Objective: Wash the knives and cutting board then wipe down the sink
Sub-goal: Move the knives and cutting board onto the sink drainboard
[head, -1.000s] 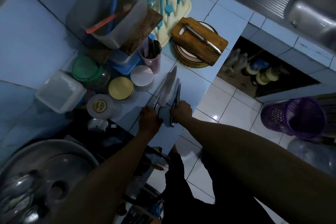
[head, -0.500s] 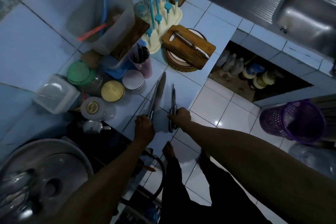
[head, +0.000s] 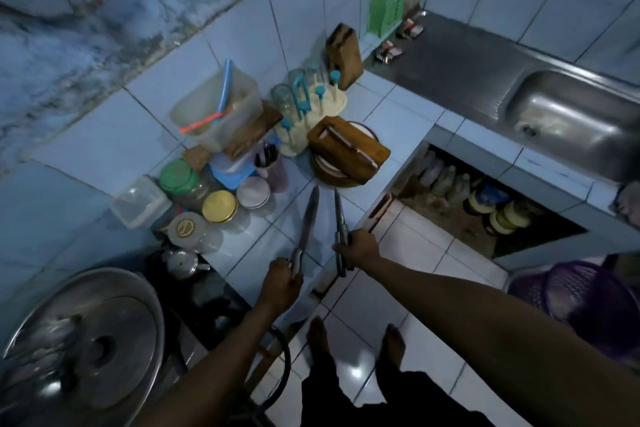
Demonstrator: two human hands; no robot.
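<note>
A: Moved since the earlier frame: both knives, up off the blue tiled counter (head: 391, 121). I log the left hand (head: 281, 282) curled round the handle of the broad knife (head: 308, 218), and the right hand (head: 358, 248) curled round the handle of the slim knife (head: 338, 218). Both blades point to the far side.

B: Other task items?

A: Cutting board (head: 348, 149), one, wooden. It sits on a round stand, just beyond the two blade tips, with a third knife (head: 349, 146) lying across it. Sink (head: 568, 121), one, steel, far right, well apart from both hands.

B: Step in hand?

A: Gathering, by my judgement. Nothing is washed yet.

B: Next move?

A: I would carry both knives rightward to the sink with the blades held away from the body, then return for the board and its knife. An open floor gap lies between counter and sink, so the grips want to stay firm.

B: Non-task items?

A: Jars, tubs and a cup rack, far left of the hands. Purple basket (head: 588, 302), near right.
</note>
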